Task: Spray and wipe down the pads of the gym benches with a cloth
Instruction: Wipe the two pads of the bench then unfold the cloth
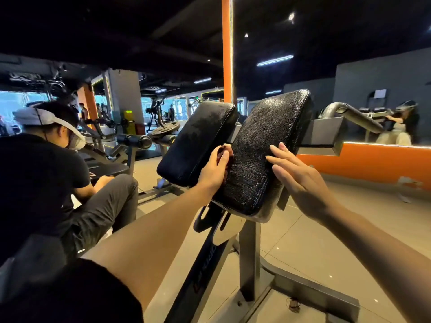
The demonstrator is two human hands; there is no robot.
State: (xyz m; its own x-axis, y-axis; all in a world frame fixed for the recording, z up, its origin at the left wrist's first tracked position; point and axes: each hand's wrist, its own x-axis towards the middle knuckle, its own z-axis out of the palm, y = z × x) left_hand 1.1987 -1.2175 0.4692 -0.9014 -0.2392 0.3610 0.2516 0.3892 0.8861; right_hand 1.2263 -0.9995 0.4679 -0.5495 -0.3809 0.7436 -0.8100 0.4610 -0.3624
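Observation:
Two black tilted pads stand side by side on a grey steel bench frame (250, 259). The right pad (261, 141) is cracked and streaked with wet wipe marks; the left pad (198, 141) looks damp in patches. My left hand (213, 170) grips a small reddish-brown cloth (229, 152) against the left edge of the right pad, in the gap between the pads. My right hand (296, 176) has straight fingers, with the fingertips touching the right pad's right side. No spray bottle is visible.
A person in black clothes and a white headset (49, 145) sits close on the left. Other machines and weight plates (163, 130) stand behind. A mirror with an orange wall base (373, 164) runs on the right. Tiled floor surrounds the bench.

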